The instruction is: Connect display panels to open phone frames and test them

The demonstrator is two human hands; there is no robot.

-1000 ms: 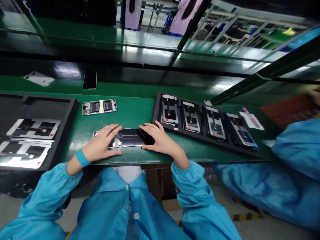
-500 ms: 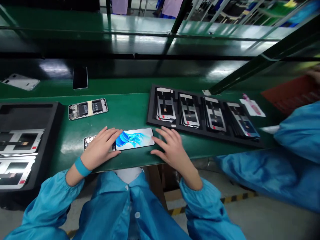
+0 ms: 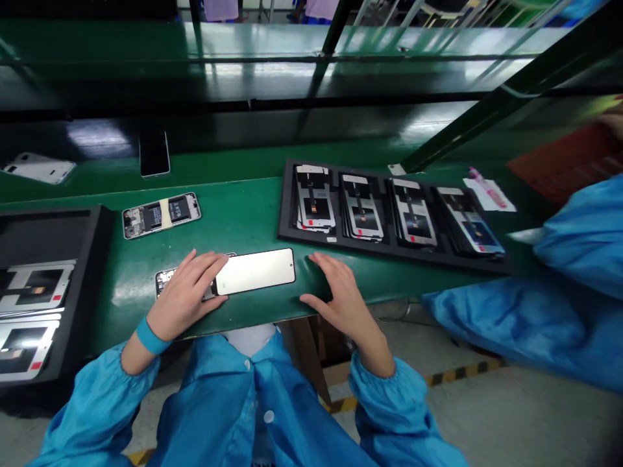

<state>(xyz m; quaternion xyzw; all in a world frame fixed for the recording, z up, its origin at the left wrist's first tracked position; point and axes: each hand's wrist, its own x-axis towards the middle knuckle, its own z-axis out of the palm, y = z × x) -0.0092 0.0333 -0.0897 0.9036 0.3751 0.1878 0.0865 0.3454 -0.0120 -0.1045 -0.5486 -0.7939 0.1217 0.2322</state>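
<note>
A lit phone screen (image 3: pixel 256 271) lies on the green bench, its face plain white. Its left end meets an opened phone body (image 3: pixel 164 279) with bare circuitry, mostly hidden beneath my left hand (image 3: pixel 187 288). That hand grips across the phone body and the screen's left end, fingers along the far edge and thumb on the near side. My right hand (image 3: pixel 338 295) hovers just right of the screen, apart from it, thumb and fingers spread with nothing between them. Behind my left hand lies another opened phone (image 3: pixel 146 217) with a pale strip across its battery.
A black tray (image 3: pixel 335 240) with several stacks of screen panels stands at the right. Another black tray (image 3: pixel 92 266) holds panels at the left. A dark phone (image 3: pixel 154 154) and a white phone shell (image 3: pixel 41 168) lie farther back. A co-worker's blue sleeve (image 3: pixel 584 227) is at the right.
The screen has gone from a blue swirl picture to plain white. My right hand has drawn slightly away from its right end. My left hand stays on the phone.
</note>
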